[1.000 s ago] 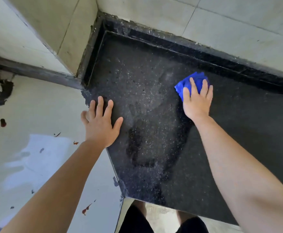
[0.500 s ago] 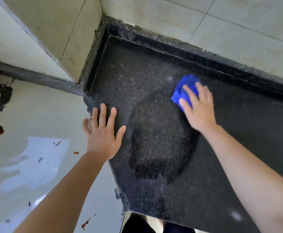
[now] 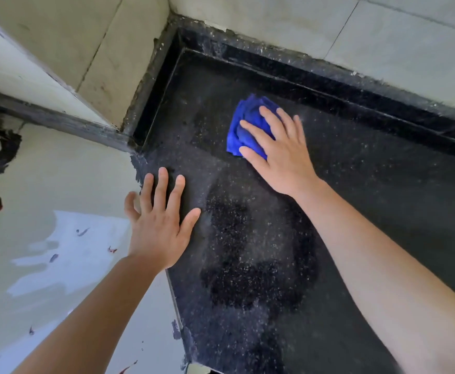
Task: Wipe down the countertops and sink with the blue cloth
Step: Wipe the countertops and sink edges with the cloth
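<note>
At the bottom centre of the frame, the countertop (image 3: 383, 225) shows a dark damp patch (image 3: 253, 271) with lobed, uneven edges. I take it as the part already wiped. The greyer, dusty-looking stone around it, most of the right half and the upper-left corner, looks still to be done. No sink is in view, so that part of the job seems untouched. The slab is black stone flecked with pale specks, flat and hard, with a straight left edge.

The left hand (image 3: 159, 230) lies flat at centre left on that edge, fingers spread and straight, holding nothing. To its left is a pale, glossy surface (image 3: 45, 171), probably the floor, dotted with red and dark spots.

Further up, right of centre, the right hand (image 3: 283, 157) presses down on the blue cloth (image 3: 248, 125) with straight, slightly splayed fingers rather than clutching it. The cloth is soft, bunched into folds, and lies on the counter under the fingertips, near the back.

Beyond it, a raised black rim (image 3: 329, 76), speckled and grimy, borders the slab. Above the rim stand large, matt beige wall tiles (image 3: 275, 22).
</note>
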A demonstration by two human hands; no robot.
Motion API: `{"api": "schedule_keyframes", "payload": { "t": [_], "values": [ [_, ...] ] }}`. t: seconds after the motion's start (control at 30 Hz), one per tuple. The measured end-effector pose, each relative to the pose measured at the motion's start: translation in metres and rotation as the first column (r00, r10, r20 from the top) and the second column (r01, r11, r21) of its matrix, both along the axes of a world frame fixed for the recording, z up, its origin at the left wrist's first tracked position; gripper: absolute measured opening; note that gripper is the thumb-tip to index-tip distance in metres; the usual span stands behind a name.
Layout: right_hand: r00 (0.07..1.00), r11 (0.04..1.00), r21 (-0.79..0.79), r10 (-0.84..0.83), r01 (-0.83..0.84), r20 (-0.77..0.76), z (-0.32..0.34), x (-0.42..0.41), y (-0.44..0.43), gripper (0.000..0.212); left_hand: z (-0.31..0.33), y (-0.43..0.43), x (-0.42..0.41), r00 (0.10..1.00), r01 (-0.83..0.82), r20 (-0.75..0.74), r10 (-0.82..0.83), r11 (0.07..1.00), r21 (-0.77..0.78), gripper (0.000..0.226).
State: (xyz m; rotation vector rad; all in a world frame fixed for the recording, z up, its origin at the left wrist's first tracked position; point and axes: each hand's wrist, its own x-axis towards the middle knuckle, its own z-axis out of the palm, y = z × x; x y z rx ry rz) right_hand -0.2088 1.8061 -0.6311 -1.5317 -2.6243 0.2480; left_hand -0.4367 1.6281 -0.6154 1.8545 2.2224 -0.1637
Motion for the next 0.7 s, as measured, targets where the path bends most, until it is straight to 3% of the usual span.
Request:
{"api": "schedule_keyframes", "payload": {
  "t": [0.13,0.23,0.4,0.57,0.7],
  "values": [
    [0.978,0.981,0.041,-0.192,0.19,0.076,0.001,0.081,0.025,0.061,-0.001,-0.002,0.001,1.0,-0.003,-0.012,0.003,1.0,0.012,0.069],
    [0.966,0.967,-0.026,-0.25,0.252,0.067,0.007,0.065,0.03,0.056,-0.001,0.0,0.001,1.0,0.005,-0.018,-0.005,1.0,0.002,0.07],
    [0.999,1.0,-0.026,-0.003,0.004,0.051,0.015,-0.029,0.056,0.056,0.001,0.0,0.002,1.0,-0.003,-0.016,0.003,1.0,-0.028,0.07],
    [0.999,0.997,-0.068,-0.027,0.029,0.033,0.018,-0.13,0.077,0.06,0.002,0.0,0.003,1.0,-0.008,-0.025,0.006,0.999,-0.048,0.07],
    [0.984,0.981,-0.093,0.172,-0.168,0.044,0.019,-0.153,0.066,0.06,0.002,0.001,0.003,1.0,0.002,-0.006,-0.002,0.999,-0.041,0.07]
  ]
}}
